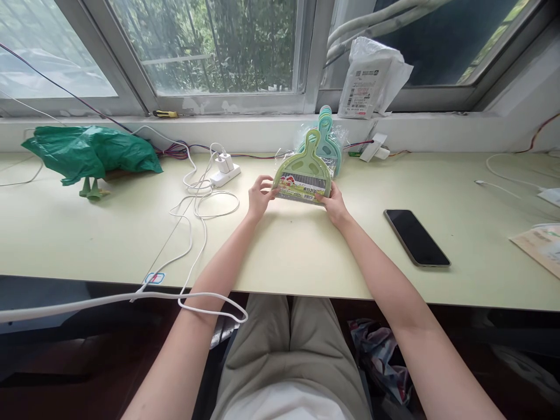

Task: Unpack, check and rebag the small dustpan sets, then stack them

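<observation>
Between my two hands stands a packaged green dustpan set [306,165], its handle up and a printed label with dark bristles showing across its lower part. My left hand [261,197] grips its lower left corner with curled fingers. At the lower right corner my right hand [333,204] holds it, thumb on the front. Right behind it, several blue-green dustpans [326,134] in clear wrapping lean toward the window wall, partly hidden by the green one.
A black phone [417,237] lies on the table [289,251] to the right. White cables [191,233] and a power strip [225,175] spread on the left, one cable crossing my left forearm. A green plastic bag [94,153] sits farther left; a wrapped package [370,81] stands on the sill.
</observation>
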Action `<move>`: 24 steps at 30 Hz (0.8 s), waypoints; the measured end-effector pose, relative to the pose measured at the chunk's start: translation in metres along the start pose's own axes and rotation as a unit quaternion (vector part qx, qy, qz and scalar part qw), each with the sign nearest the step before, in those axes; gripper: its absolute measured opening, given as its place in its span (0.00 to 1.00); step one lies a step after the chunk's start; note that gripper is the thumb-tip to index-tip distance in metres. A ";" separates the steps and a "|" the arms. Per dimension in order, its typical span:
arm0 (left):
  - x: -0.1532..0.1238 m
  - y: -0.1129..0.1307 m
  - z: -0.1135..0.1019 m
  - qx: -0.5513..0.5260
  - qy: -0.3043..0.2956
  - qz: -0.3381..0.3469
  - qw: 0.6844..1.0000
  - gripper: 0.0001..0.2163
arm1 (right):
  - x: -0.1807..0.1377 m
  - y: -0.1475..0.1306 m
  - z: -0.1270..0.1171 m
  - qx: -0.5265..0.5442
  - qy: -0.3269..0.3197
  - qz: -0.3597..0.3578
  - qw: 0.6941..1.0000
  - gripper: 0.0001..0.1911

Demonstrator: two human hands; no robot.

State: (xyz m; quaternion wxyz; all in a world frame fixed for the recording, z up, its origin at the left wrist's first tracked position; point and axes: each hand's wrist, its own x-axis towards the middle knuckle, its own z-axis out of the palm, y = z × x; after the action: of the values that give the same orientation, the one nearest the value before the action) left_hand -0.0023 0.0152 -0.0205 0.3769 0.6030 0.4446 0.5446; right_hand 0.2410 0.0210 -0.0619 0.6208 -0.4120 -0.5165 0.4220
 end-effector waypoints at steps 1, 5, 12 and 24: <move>-0.002 0.002 0.001 0.011 0.014 0.009 1.000 0.17 | 0.000 0.000 0.000 0.004 0.001 0.001 1.000 0.35; -0.008 0.008 0.005 0.085 0.068 0.051 0.993 0.11 | -0.001 -0.002 0.001 -0.001 -0.005 -0.003 1.000 0.34; -0.013 0.016 0.006 0.136 0.106 0.127 0.977 0.04 | 0.000 -0.002 0.001 0.007 -0.002 0.002 1.000 0.33; 0.004 -0.001 -0.010 0.361 -0.009 0.237 0.902 0.14 | -0.002 -0.003 0.002 0.019 -0.010 0.009 1.000 0.32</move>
State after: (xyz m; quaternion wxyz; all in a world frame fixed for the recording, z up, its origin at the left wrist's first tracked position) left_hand -0.0127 0.0188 -0.0189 -0.0024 0.7903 0.4511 0.4147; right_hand 0.2391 0.0184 -0.0589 0.6197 -0.4007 -0.5102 0.4417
